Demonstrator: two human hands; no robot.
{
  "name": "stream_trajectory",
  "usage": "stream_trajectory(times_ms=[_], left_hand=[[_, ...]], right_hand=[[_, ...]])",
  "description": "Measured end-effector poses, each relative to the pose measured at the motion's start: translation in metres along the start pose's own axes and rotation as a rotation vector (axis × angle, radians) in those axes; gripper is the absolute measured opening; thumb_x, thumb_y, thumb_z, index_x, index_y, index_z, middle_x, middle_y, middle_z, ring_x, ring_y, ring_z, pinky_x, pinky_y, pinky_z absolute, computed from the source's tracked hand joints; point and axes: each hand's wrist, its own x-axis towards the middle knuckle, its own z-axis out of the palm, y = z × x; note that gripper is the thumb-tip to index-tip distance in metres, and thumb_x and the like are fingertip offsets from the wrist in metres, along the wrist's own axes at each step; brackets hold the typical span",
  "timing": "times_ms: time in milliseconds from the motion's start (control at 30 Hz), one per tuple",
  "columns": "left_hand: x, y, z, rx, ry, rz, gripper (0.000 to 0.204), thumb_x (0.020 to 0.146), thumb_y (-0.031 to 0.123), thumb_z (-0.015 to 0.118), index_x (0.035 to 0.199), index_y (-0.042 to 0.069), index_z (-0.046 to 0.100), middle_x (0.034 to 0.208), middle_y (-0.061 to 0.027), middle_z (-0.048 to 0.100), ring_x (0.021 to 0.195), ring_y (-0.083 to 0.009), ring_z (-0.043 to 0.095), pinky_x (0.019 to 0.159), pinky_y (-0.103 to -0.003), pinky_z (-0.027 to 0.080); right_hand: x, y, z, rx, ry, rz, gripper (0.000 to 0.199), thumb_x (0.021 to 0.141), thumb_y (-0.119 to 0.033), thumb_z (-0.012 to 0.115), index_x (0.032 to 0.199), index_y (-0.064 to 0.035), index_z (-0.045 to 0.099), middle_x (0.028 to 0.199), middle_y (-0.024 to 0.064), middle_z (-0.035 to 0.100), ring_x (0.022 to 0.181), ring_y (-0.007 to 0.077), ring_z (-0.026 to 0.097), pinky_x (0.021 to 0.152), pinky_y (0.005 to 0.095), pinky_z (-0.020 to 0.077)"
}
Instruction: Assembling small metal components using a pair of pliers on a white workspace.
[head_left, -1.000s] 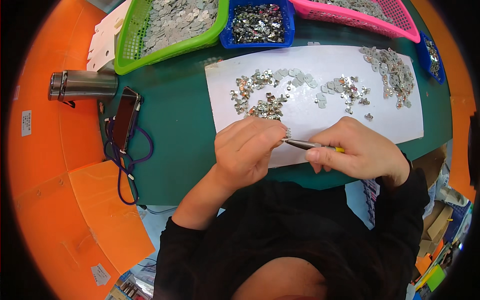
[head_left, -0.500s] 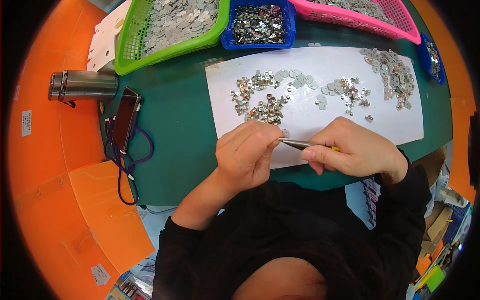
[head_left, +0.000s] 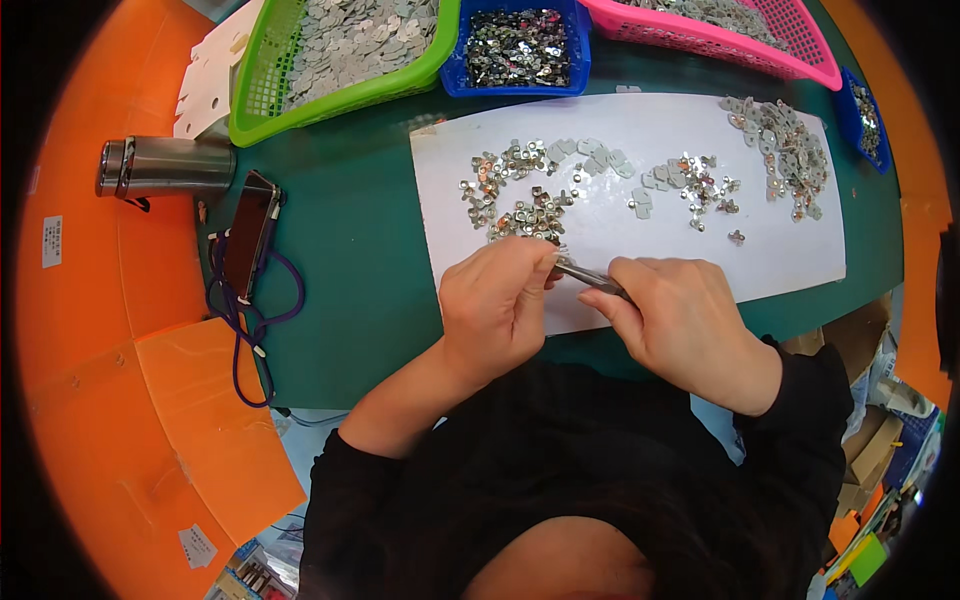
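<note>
My right hand [head_left: 680, 315] is closed around a pair of pliers [head_left: 592, 277], whose metal jaws point left toward the fingertips of my left hand [head_left: 498, 298]. That left hand is pinched on a small metal part [head_left: 562, 255], mostly covered by the fingers, and the jaw tips meet it there. Both hands are over the near edge of a white board [head_left: 640, 120]. Just beyond the left hand lies a pile of small shiny metal clips [head_left: 530, 215]. Flat grey metal plates [head_left: 600, 157] and a second cluster of clips [head_left: 703, 185] lie farther right.
A green basket [head_left: 340, 112] of grey plates, a blue bin [head_left: 515, 92] of shiny parts and a pink basket [head_left: 720, 62] line the far side. A steel flask [head_left: 180, 167] and a phone [head_left: 250, 235] with a purple cord are at left. Assembled-looking pieces [head_left: 790, 150] heap at the board's right.
My right hand has turned, so the pliers slant more, with their tips up toward the left. The left hand has shifted slightly, still pinching beside the jaws.
</note>
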Motion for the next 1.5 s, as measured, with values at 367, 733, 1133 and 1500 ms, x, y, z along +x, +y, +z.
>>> stream_trajectory(times_ms=[367, 733, 1133, 1500], left_hand=[[0.009, 0.003, -0.010, -0.050, -0.214, 0.000, 0.010, 0.094, 0.000, 0.057, 0.086, -0.003, 0.061, 0.071, -0.0099, 0.063, 0.059, -0.0172, 0.064, 0.055, -0.026, 0.050], [0.012, 0.005, -0.012, -0.099, -0.262, 0.014, 0.011, 0.094, 0.003, 0.058, 0.084, -0.001, 0.059, 0.068, -0.0084, 0.060, 0.058, -0.0192, 0.060, 0.054, -0.027, 0.046], [0.006, 0.006, -0.005, -0.086, -0.209, -0.081, 0.004, 0.086, -0.001, 0.063, 0.086, 0.001, 0.060, 0.070, -0.0099, 0.059, 0.060, -0.0267, 0.059, 0.054, -0.032, 0.047], [0.001, 0.007, -0.002, -0.100, -0.124, -0.136, 0.005, 0.091, 0.000, 0.060, 0.087, 0.001, 0.059, 0.069, -0.0084, 0.059, 0.057, -0.0208, 0.060, 0.051, -0.029, 0.046]], right_hand=[[0.004, 0.010, -0.039, -0.172, 0.034, -0.178, 0.034, 0.088, -0.035, 0.066, 0.071, -0.0060, 0.060, 0.061, 0.0101, 0.059, 0.059, 0.0317, 0.061, 0.052, 0.0421, 0.0452], [0.012, 0.011, -0.056, -0.298, -0.137, -0.252, 0.030, 0.084, -0.031, 0.069, 0.072, -0.0050, 0.059, 0.066, 0.0096, 0.058, 0.064, 0.0318, 0.059, 0.056, 0.0420, 0.0446], [0.013, 0.011, -0.052, -0.335, -0.147, -0.244, 0.030, 0.085, -0.031, 0.068, 0.072, -0.0053, 0.058, 0.065, 0.0095, 0.059, 0.065, 0.0320, 0.060, 0.057, 0.0420, 0.0461], [0.020, 0.007, -0.050, -0.376, -0.196, -0.204, 0.029, 0.087, -0.031, 0.066, 0.074, -0.0051, 0.059, 0.064, 0.0098, 0.060, 0.064, 0.0324, 0.061, 0.057, 0.0424, 0.0463]])
